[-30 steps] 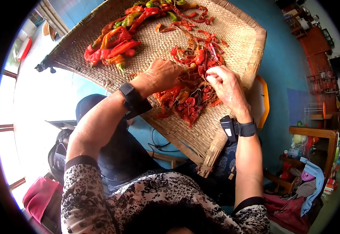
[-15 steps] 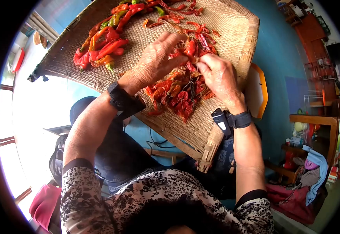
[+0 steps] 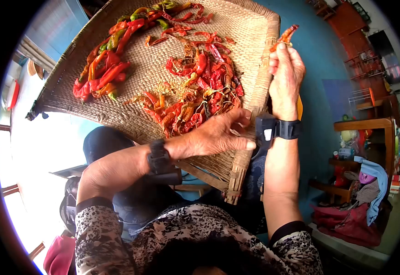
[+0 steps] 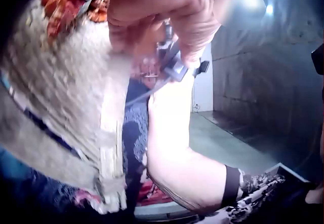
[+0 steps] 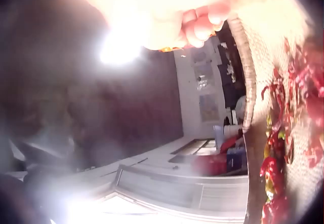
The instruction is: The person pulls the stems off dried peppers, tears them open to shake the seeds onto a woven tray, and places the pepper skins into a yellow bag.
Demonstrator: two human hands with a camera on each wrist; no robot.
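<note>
Fingers of the right hand (image 3: 286,78) pinch a red pepper (image 3: 289,34) by the tray's (image 3: 251,48) right edge; the left hand (image 3: 211,135), loosely bent, seems empty beside the pile (image 3: 220,87). Shrivelled skin probably wants a light pinch.

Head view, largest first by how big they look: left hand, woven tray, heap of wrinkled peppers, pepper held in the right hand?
1. Woven tray
2. Heap of wrinkled peppers
3. Left hand
4. Pepper in the right hand, partly hidden by fingers
</note>
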